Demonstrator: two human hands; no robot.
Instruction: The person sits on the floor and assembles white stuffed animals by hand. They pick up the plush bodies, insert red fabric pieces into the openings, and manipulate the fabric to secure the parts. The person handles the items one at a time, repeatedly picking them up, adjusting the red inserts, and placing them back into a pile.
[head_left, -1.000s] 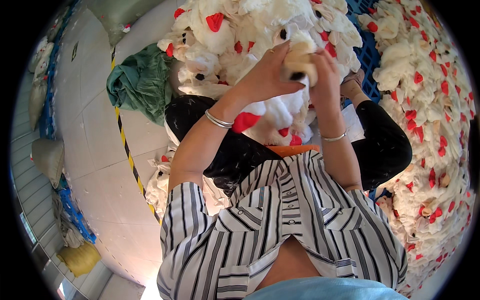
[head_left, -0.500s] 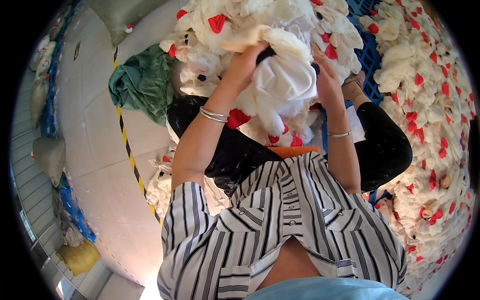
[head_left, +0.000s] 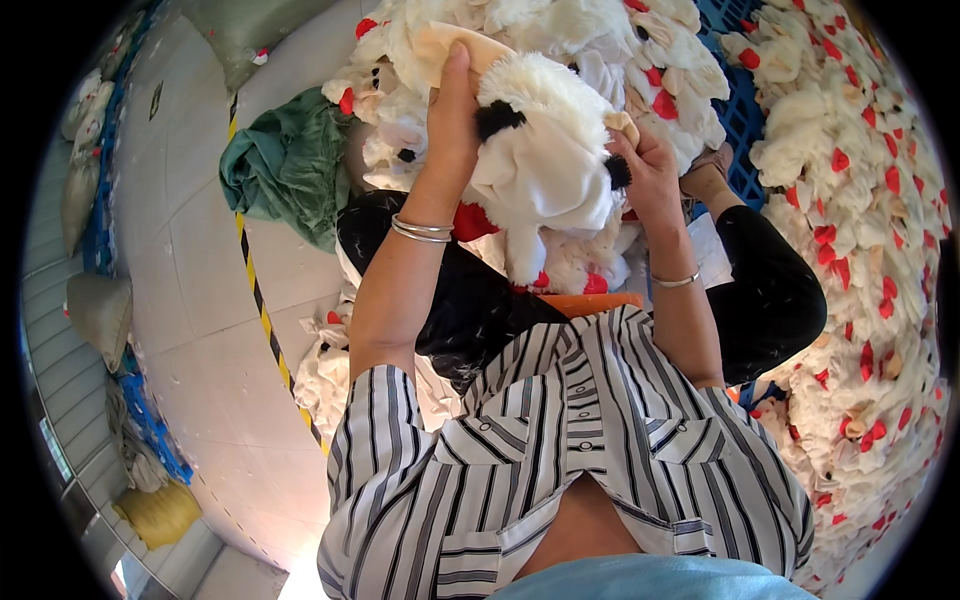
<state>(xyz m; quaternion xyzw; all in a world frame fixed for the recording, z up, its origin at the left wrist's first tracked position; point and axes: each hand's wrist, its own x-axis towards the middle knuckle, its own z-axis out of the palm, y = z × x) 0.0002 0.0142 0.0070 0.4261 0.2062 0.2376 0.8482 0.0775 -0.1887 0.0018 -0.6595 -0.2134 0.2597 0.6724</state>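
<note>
Hundreds of white plush toy skins with red patches (head_left: 860, 230) are heaped along the right edge of the floor and ahead of my knees, some lying over a blue plastic crate (head_left: 740, 110) whose inside I cannot see. On the pale floor (head_left: 190, 300) to my left lies a crumpled green cloth (head_left: 285, 170), just beyond a yellow-and-black floor stripe (head_left: 262, 310). Above my lap I hold one white plush toy (head_left: 545, 160) with black ears, its long axis hanging downward toward me. My left hand (head_left: 452, 120) grips its upper left side with fingers clenched; my right hand (head_left: 650, 175) pinches its right edge, equally near.
</note>
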